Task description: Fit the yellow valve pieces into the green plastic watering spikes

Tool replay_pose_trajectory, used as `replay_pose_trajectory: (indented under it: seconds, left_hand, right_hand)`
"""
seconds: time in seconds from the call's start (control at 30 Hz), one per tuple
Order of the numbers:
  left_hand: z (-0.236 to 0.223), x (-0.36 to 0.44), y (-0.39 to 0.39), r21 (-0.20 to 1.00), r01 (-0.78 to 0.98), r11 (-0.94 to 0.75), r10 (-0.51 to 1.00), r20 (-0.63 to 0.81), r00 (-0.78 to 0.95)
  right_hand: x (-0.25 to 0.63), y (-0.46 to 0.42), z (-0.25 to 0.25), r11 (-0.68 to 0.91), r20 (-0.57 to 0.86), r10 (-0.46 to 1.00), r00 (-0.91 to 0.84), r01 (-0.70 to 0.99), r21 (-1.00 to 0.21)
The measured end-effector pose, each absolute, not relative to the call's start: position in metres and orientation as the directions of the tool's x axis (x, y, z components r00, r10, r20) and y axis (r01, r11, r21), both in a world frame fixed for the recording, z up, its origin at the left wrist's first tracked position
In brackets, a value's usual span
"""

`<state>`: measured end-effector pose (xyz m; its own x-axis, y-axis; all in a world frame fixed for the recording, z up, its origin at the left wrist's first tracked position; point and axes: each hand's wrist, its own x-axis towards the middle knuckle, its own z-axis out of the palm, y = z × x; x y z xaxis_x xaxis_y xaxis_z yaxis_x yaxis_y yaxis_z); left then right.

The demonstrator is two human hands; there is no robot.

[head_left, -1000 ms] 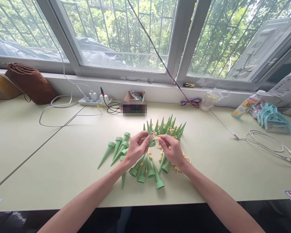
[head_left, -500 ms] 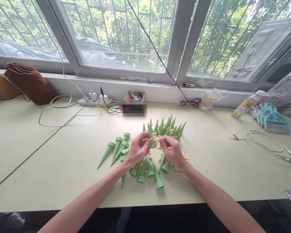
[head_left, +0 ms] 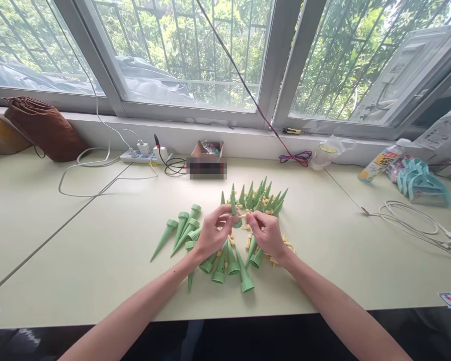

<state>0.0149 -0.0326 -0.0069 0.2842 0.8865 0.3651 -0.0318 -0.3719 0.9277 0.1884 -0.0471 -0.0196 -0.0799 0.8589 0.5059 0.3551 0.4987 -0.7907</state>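
Between the fingers of my left hand (head_left: 216, 228) is a green plastic watering spike (head_left: 234, 206), its point up and its wide end down. My right hand (head_left: 265, 230) pinches a small pale-yellow plastic piece (head_left: 242, 216) against the side of that spike; whether its tip is inside cannot be made out. Left of my hands lie several capped green spikes (head_left: 184, 225). Uncapped spikes (head_left: 231, 263) lie in front, their open wide ends towards me. Behind my hands many spikes (head_left: 261, 195) stand point up among yellow pieces. More yellow pieces (head_left: 285, 245) lie partly hidden by my right wrist.
Along the back of the table stand a brown drawstring bag (head_left: 45, 130), a power strip (head_left: 135, 156) and a small box (head_left: 206, 150). At the right are a bottle (head_left: 381, 161), light-blue clips (head_left: 423, 180) and a coiled white cable (head_left: 417, 220).
The held spike has tipped slightly more upright and sunk a little in my left hand. My right hand stays at its side with the yellow piece.
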Motion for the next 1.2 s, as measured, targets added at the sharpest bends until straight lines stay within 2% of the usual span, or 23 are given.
replay_pose_trajectory:
  seconds: [0.23, 0.57, 0.73, 0.9, 1.2]
  left_hand:
    - [-0.0056, 0.0155, -0.0281, 0.969, -0.187, -0.16, 0.948, 0.204, 0.246]
    - [-0.0007, 0.0156, -0.0288, 0.944, -0.323, 0.068, 0.962, 0.024, 0.273]
    - [-0.0023, 0.0149, -0.0282, 0.952, -0.3, 0.065, 0.957, 0.026, 0.29]
    - [-0.0048, 0.0134, -0.0279, 0.974, -0.225, -0.025, 0.948, 0.095, 0.304]
    - [-0.0038, 0.015, -0.0333, 0.986, -0.099, -0.131, 0.922, 0.158, 0.353]
  right_hand:
    - [0.1876, -0.0481, -0.0182, 0.544, 0.543, 0.83, -0.126, 0.391, -0.742]
    - [0.1894, -0.049, -0.0155, 0.544, 0.519, 0.839, -0.164, 0.305, -0.782]
    - [0.1902, -0.0483, -0.0174, 0.565, 0.551, 0.822, -0.145, 0.334, -0.754]
    - [0.1913, -0.0475, -0.0188, 0.581, 0.576, 0.807, -0.134, 0.362, -0.729]
    - [0.1904, -0.0477, -0.0192, 0.511, 0.53, 0.845, -0.075, 0.408, -0.757]
